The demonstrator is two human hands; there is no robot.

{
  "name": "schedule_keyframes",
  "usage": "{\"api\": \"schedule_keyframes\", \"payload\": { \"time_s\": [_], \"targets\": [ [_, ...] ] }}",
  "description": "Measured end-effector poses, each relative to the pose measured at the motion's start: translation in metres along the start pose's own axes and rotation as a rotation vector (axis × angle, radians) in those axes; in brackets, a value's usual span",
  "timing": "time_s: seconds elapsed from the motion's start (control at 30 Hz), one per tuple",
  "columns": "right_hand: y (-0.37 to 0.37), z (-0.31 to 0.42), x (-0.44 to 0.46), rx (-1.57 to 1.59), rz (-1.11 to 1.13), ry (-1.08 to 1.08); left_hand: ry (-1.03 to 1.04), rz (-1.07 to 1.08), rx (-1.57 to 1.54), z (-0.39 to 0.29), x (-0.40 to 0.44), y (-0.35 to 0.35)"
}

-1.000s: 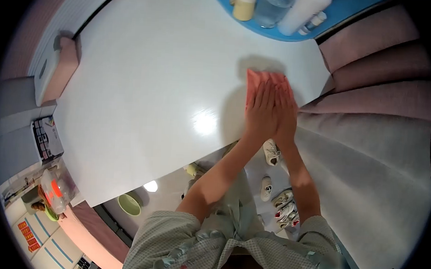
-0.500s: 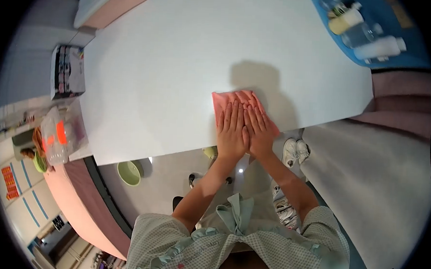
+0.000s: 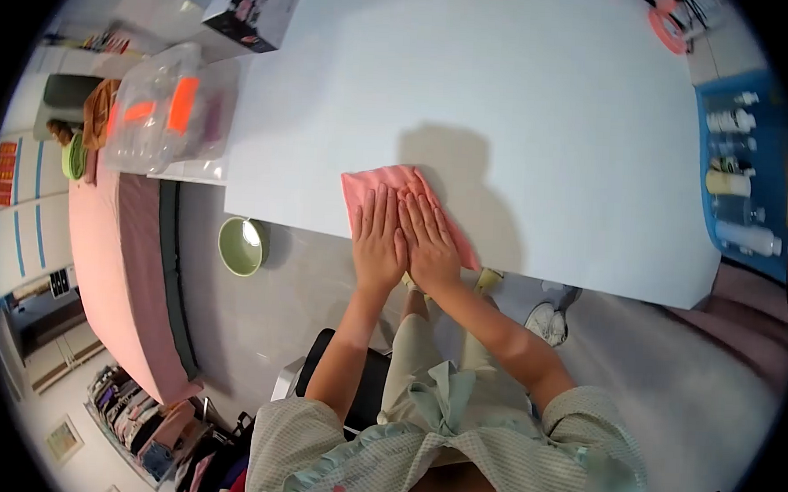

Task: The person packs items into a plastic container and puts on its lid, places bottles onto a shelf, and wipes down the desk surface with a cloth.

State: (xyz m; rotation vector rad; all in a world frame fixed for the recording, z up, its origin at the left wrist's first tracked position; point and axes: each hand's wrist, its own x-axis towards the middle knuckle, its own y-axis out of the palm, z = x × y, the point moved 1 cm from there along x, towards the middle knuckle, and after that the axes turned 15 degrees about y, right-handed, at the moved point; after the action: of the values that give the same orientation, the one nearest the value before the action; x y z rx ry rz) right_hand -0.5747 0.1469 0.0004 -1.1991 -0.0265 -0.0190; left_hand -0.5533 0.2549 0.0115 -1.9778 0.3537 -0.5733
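A pink cloth [image 3: 369,182] lies on the white table [image 3: 574,148] close to its front edge. My left hand [image 3: 379,244] rests flat on the cloth's left part, fingers stretched forward. Beside it, my right hand [image 3: 431,248] also presses flat on the cloth, its fingers extended. The thumbs are close together. Cloth shows beyond the fingertips and along the outer side of each hand; the part under the palms is hidden.
A blue bin [image 3: 709,128] with several bottles stands at the table's right. Clear plastic containers [image 3: 158,113] and a printed box [image 3: 256,11] are at the left. On the floor are a green basin [image 3: 242,246] and a white shoe [image 3: 546,323]. A black seat [image 3: 366,377] is behind me.
The camera view has turned and shifted. Both hands and the cloth have moved left along the table, closer to its front left corner. The hands remain flat on the cloth.
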Motion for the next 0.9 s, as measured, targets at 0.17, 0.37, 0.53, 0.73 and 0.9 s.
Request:
{"api": "schedule_keyframes", "payload": {
  "time_s": [0.17, 0.37, 0.53, 0.73, 0.9],
  "targets": [
    [0.033, 0.069, 0.034, -0.018, 0.035, -0.121, -0.058, -0.068, 0.044, 0.075, -0.015, -0.036],
    [0.068, 0.143, 0.065, -0.086, 0.027, -0.194, -0.108, -0.076, 0.084, 0.151, -0.029, -0.073],
    [0.085, 0.197, 0.090, -0.066, 0.020, -0.215, -0.108, -0.047, 0.142, 0.209, -0.039, -0.098],
    [0.084, 0.226, 0.121, 0.114, 0.040, -0.206, -0.071, 0.000, 0.185, 0.250, -0.027, -0.115],
    [0.088, 0.215, 0.167, 0.212, -0.030, -0.245, -0.124, -0.142, 0.158, 0.266, 0.009, -0.105]
  ]
}}
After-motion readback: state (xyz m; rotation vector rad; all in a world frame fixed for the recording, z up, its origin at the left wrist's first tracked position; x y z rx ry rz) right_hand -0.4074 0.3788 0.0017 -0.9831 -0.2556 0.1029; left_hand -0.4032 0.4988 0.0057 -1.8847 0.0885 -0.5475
